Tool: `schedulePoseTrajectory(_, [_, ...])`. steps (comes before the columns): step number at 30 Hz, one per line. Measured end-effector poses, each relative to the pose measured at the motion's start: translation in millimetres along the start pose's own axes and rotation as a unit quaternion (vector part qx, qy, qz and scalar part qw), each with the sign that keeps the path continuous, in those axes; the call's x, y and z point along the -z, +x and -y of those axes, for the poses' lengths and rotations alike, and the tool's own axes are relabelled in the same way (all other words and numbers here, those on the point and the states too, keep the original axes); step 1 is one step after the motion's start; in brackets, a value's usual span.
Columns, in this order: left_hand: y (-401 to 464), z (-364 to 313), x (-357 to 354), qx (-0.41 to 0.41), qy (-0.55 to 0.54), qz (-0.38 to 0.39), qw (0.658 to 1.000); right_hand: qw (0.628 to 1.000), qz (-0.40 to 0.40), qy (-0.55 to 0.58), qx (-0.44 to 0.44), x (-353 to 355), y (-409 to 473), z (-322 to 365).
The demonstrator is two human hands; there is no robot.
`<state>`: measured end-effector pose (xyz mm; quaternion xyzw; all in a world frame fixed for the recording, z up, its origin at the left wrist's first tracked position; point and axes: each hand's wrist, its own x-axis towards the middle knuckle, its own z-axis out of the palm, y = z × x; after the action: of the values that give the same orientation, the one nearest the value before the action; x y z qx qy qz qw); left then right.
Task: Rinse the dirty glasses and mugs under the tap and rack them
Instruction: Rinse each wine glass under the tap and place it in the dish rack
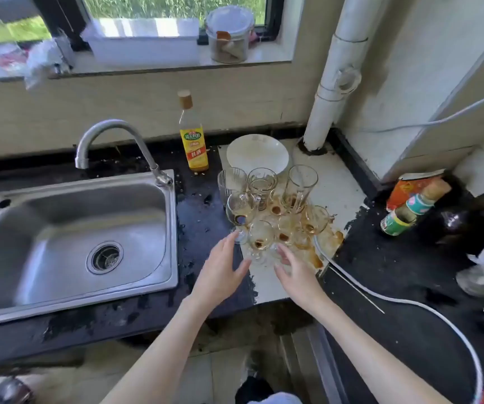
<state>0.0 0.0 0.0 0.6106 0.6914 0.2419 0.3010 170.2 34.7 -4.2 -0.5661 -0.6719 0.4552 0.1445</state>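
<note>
Several dirty clear glasses stand clustered on a white board [339, 196] right of the sink, with brown dregs and brown spills around them. A stemmed glass [240, 209] stands at the cluster's left edge. A smaller stemmed glass [261, 237] is nearest me. Tall tumblers [300, 185] stand behind. My left hand [223, 266] reaches in with straight fingers, its fingertips by the foot of the left stemmed glass. My right hand [296, 269] stretches flat toward the nearest glasses, holding nothing. The steel sink [45, 243] and its curved tap [112, 141] are at the left; no water runs.
A white plate [256, 153] lies behind the glasses. A yellow-labelled bottle [192, 135] stands against the wall. Jars and a dark bottle [468, 211] crowd the right counter. A white hose [427, 310] curves across the dark counter at the right. A white pipe [334, 83] rises in the corner.
</note>
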Motion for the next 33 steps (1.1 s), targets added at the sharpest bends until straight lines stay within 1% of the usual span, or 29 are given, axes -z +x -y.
schedulePoseTrajectory(2, [15, -1, -8, 0.042, -0.057, 0.011, 0.997, 0.998, 0.028, 0.05, -0.037, 2, 13, -3])
schedulePoseTrajectory(6, [34, -4, -21, 0.094, -0.135, 0.028, 0.986, 0.988, 0.084, 0.098, -0.083, -3, 27, -14])
schedulePoseTrajectory(8, [43, -4, -26, 0.105, -0.172, 0.028, 0.979, 0.979, 0.093, 0.151, -0.096, -3, 33, -15])
schedulePoseTrajectory(11, [51, -2, -31, 0.127, -0.217, 0.025, 0.968, 0.957, 0.097, 0.247, -0.12, 1, 38, -8])
schedulePoseTrajectory(15, [51, 3, -31, 0.133, -0.234, 0.014, 0.963, 0.94, 0.109, 0.296, -0.132, 8, 36, -4])
schedulePoseTrajectory(20, [28, 16, -21, 0.119, -0.263, -0.002, 0.957, 0.947, 0.148, 0.257, -0.125, 4, 28, 5])
schedulePoseTrajectory(24, [13, 36, 2, 0.099, -0.287, -0.02, 0.953, 0.95, 0.173, 0.232, -0.114, -12, 29, 25])
schedulePoseTrajectory(29, [3, 71, 52, 0.087, -0.318, -0.069, 0.942, 0.948, 0.201, 0.23, -0.09, -52, 45, 72])
schedulePoseTrajectory(33, [-3, 119, 106, 0.119, -0.333, -0.109, 0.929, 0.949, 0.219, 0.214, -0.077, -101, 71, 119])
